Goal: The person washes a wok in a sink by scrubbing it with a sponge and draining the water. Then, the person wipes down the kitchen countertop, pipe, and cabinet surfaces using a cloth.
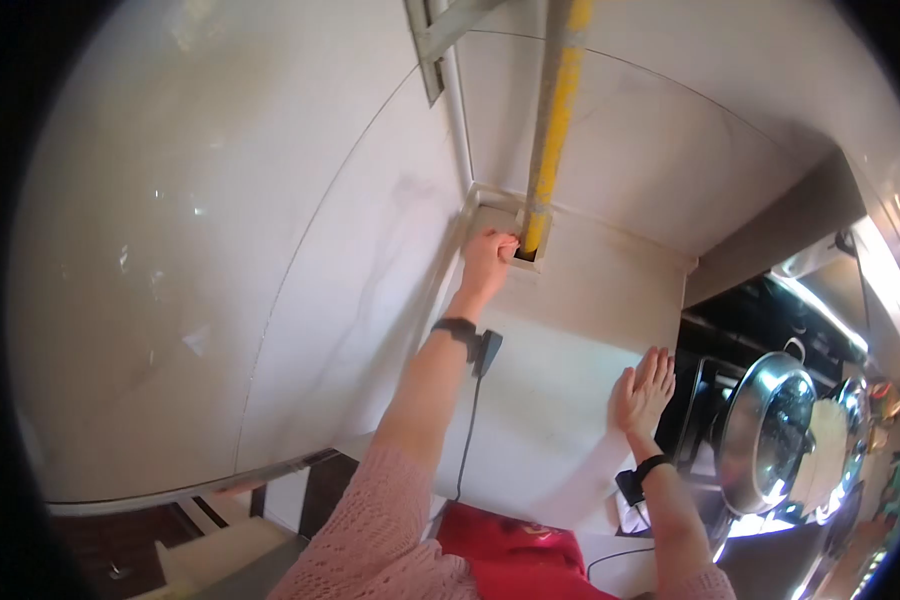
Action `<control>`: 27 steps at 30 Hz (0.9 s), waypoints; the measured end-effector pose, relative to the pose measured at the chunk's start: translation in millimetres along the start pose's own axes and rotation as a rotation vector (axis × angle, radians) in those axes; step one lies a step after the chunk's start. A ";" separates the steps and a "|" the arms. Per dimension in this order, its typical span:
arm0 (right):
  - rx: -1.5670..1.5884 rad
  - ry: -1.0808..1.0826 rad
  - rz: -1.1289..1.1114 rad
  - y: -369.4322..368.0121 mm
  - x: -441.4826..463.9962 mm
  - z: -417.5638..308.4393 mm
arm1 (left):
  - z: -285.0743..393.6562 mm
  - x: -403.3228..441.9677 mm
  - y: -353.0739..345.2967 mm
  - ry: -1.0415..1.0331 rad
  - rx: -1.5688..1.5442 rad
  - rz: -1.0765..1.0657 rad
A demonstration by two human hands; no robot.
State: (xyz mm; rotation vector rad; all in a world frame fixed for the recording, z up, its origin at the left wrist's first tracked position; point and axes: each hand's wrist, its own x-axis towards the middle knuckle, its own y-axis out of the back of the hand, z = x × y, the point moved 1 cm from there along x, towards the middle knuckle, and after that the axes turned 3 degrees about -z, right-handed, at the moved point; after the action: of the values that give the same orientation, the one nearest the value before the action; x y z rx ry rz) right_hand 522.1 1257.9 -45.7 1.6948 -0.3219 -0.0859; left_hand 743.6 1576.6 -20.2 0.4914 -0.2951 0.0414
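Note:
My left hand (492, 254) is closed beside the base of a yellow pipe (553, 135), at the square opening (526, 255) in the corner of the white countertop (540, 330). Its fingers are pressed together, and what they hold, if anything, is too small to make out. Lower right, my right hand (644, 392) lies flat with its fingers stretched out on the counter near the stove's edge. Both wrists wear black bands, and a black device with a cable (488, 352) is attached at the left one.
A large metal pot with a glass lid (770, 432) stands on the stove at right, with another pot (854, 420) beyond it. White wall panels (200, 280) rise on the left. A metal bracket (432, 60) is at the top. Red cloth (515, 550) shows at the bottom.

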 end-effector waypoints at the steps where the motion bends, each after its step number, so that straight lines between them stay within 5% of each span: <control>1: 0.005 0.004 0.005 2.3 3.7 0.4 | 4.1 -11.9 2.6 -0.010 0.002 0.017; 8: 0.018 -0.019 0.037 3.2 -2.7 -1.2 | 39.4 -49.5 -25.0 -0.167 0.441 0.019; 10: 0.013 -0.029 0.015 9.5 -2.6 -3.2 | 38.0 -70.2 -50.9 -0.107 0.218 -0.050; 12: 0.020 -0.037 -0.006 12.9 -5.5 -5.4 | 66.0 -97.4 -65.7 -0.219 0.127 -0.336; 15: 0.042 -0.054 0.005 10.9 -1.2 -4.1 | 99.8 -91.8 -66.3 -0.086 0.144 -0.146; 21: 0.066 -0.061 -0.014 12.1 -1.3 -1.7 | 152.7 1.6 -51.7 -0.788 1.019 -0.011; 24: 0.073 -0.064 -0.024 13.7 -1.5 -2.2 | 125.3 42.2 -68.7 -0.784 1.151 -0.054; 27: 0.067 -0.065 -0.023 14.7 -0.1 -2.3 | 58.4 65.3 -100.4 -0.451 1.411 -0.136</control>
State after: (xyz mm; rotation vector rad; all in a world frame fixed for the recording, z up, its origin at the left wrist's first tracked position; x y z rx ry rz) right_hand 520.2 1258.5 -30.9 1.7650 -0.3569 -0.1487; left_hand 801.4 1458.5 1.7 1.9342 -0.6614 -0.0017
